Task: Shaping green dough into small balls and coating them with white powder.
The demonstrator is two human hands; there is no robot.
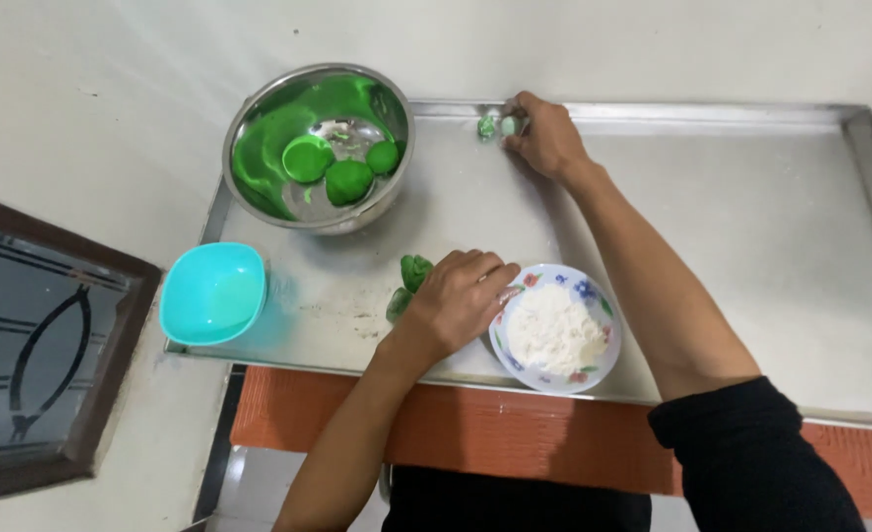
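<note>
The left hand [456, 300] presses down on green dough [411, 281] beside the flour plate [602, 317], while the right hand [544, 133] pinches a small green piece [488, 126] at the tray's [751, 197] far edge.

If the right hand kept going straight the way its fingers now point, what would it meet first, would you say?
The right hand points left along the tray's far rim, already at a small green dough piece; beyond that, probably the steel bowl, though depth is unclear.

- Left hand [456, 300]: palm down, fingers curled in a loose grip, forearm bare.
- Right hand [544, 133]: arm stretched forward, fingertips pinched together, dark sleeve pushed above the elbow.
</note>
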